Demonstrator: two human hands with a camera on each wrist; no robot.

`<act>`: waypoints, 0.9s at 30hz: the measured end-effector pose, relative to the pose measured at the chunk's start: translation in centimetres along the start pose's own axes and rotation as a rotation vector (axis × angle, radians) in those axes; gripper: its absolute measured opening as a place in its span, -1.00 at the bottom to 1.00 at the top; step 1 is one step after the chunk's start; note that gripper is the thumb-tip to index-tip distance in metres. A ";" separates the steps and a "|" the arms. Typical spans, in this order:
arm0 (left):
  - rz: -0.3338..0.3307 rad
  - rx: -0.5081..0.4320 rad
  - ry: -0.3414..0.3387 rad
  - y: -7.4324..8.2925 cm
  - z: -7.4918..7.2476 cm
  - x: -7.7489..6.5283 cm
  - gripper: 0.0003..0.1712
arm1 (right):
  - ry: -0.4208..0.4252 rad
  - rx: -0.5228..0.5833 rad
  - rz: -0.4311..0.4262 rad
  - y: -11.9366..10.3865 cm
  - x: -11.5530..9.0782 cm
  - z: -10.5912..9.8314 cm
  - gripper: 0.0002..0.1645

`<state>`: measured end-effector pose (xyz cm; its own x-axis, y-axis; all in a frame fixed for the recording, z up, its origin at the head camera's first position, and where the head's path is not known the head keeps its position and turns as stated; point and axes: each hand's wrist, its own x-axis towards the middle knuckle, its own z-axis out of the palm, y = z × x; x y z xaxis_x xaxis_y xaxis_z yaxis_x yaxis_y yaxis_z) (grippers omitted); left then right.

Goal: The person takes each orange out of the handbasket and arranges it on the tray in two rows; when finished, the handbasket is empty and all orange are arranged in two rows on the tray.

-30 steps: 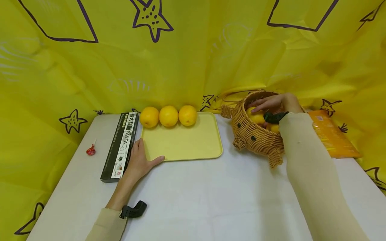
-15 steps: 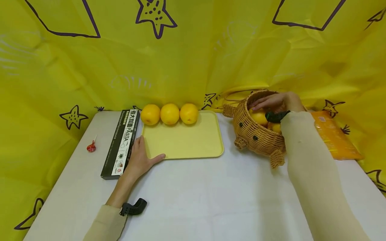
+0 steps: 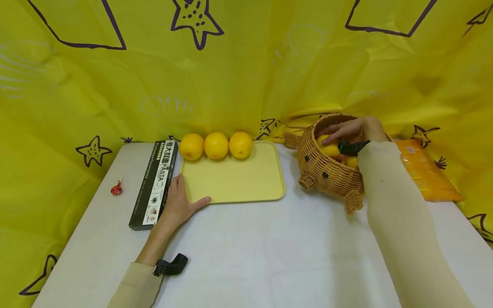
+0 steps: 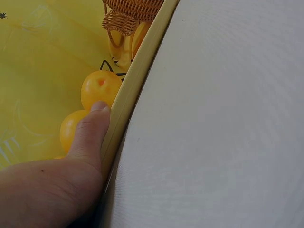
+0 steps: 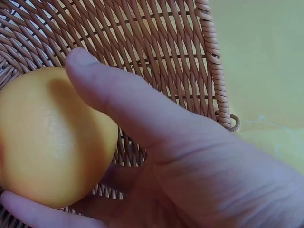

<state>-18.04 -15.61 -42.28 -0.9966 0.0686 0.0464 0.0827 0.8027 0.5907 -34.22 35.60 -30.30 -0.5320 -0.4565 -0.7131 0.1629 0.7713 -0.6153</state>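
Observation:
At the near left corner of the yellow tray (image 3: 235, 184), my left hand (image 3: 179, 205) rests with its thumb along the front rim and its fingers by the left side. Three oranges, a left one (image 3: 191, 146), a middle one (image 3: 216, 145) and a right one (image 3: 241, 144), sit in a row along the tray's back edge. My right hand (image 3: 354, 129) reaches into a wicker basket (image 3: 331, 175) with an animal face. In the right wrist view its thumb and fingers curl round an orange (image 5: 52, 137) inside the basket. Another orange (image 3: 351, 161) shows partly beneath the wrist.
A black-and-white pasta box (image 3: 154, 184) lies just left of the tray and my left hand. Farther left is a red lollipop (image 3: 116, 189). An orange packet (image 3: 431, 175) lies right of the basket, partly behind my right sleeve. A yellow cloth (image 3: 231, 85) hangs behind the table.
The head view shifts slightly. Both hands keep their places, the left at the tray corner and the right in the basket, with only tiny movement of the right fingers.

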 end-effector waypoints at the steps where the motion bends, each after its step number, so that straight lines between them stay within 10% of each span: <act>1: -0.001 -0.001 -0.001 0.0 0.1 0.0 0.37 | -0.007 0.039 0.013 0.1 0.0 0.1 -0.04; 27: -0.011 -0.019 -0.012 0.4 -0.2 0.2 0.39 | 0.014 0.010 0.000 -0.3 -0.4 -0.2 -0.05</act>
<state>-18.23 -15.38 -41.84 -0.9973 0.0667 0.0302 0.0713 0.7923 0.6059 -34.19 35.64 -29.78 -0.5435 -0.4506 -0.7082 0.1708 0.7667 -0.6189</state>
